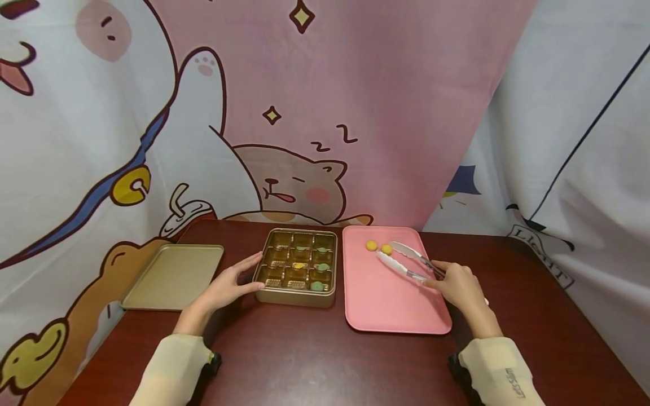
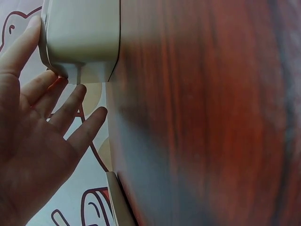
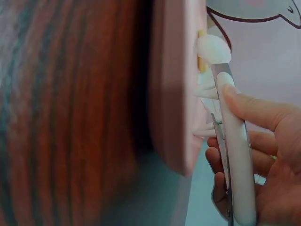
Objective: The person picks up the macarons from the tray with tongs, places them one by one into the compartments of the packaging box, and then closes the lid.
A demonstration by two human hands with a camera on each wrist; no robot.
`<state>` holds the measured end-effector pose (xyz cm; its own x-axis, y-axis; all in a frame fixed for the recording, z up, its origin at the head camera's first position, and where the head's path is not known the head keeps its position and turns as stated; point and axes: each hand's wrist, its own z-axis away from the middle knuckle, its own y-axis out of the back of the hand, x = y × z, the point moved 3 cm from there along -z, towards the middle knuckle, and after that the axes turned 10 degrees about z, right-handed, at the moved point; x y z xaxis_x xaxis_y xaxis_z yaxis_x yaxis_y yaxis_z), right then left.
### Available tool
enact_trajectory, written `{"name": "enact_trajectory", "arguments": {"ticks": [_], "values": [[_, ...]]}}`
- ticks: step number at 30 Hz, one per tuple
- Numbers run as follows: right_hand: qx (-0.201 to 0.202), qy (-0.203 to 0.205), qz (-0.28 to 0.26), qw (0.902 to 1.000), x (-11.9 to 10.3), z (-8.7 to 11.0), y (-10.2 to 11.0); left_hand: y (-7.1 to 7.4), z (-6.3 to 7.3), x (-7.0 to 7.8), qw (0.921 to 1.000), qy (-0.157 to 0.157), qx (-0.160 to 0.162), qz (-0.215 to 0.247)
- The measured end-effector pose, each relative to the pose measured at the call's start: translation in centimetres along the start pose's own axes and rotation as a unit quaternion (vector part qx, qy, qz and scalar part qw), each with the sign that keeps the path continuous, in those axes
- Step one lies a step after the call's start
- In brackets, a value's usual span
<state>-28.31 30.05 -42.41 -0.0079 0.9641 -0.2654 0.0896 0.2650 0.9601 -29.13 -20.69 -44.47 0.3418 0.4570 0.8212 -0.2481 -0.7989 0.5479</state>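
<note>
Tongs [image 1: 395, 264] spread about a yellow piece [image 1: 387, 248], left hand [image 1: 225, 290] at the tin [image 1: 294, 298]

At the far left a shallow gold tray [image 1: 175, 276] rests on the brown table [image 1: 304, 349]. Next comes the left hand, thumb and fingers spread wide, touching the tin's left side and near-left corner and holding nothing else. The tin is divided into compartments, and small green pieces [image 1: 317, 286] sit in some of them, with a yellow one near the middle.

A narrow strip of table parts the tin from the pink tray [image 1: 376, 304], whose long axis runs away from the person. Near its far end lie two yellow pieces side by side. The one on the right lies between the parted tips of the tongs; whether either tip touches it, I cannot tell. The other lies just beyond, to the left.

The right hand [image 1: 459, 285] grips the tongs by the handles, thumb on one side and curled fingers on the other, over the tray's right edge. The tongs slant from there forward and left, so the right hand is the nearer to both pieces. The tin stands farther left, its raised rim in between. The cloth [image 1: 406, 141] limits room behind; table extends in front and to the right.
</note>
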Motion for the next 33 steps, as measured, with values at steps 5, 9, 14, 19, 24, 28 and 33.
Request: {"name": "enact_trajectory", "arguments": {"ticks": [5,9,14,19,24,28,33], "values": [[-0.010,-0.015,0.006,0.9998,0.0,-0.6,-0.3,0.0,0.1,0.0,1.0000,0.002,0.002,0.001],[-0.002,-0.010,0.007,0.9999,0.0,-0.7,-0.3,0.1,0.1,-0.1,1.0000,0.000,0.002,-0.004],[0.016,0.001,0.004,0.9999,0.1,-0.7,-0.2,0.2,0.0,0.0,1.0000,-0.001,0.003,-0.001],[0.023,0.011,-0.004,0.9997,0.6,-0.1,-0.5,0.0,0.2,0.0,1.0000,0.005,-0.001,0.007],[0.038,0.025,-0.015,0.9989,1.4,0.4,-0.6,-0.2,0.4,0.0,1.0000,0.005,-0.003,0.002],[0.027,0.035,-0.033,0.9984,2.0,0.4,-0.2,-0.1,0.6,0.0,1.0000,0.004,-0.003,-0.003],[0.001,0.042,-0.064,0.9971,2.1,0.6,0.5,-0.1,0.3,0.1,1.0000,0.000,0.003,-0.006]]}}
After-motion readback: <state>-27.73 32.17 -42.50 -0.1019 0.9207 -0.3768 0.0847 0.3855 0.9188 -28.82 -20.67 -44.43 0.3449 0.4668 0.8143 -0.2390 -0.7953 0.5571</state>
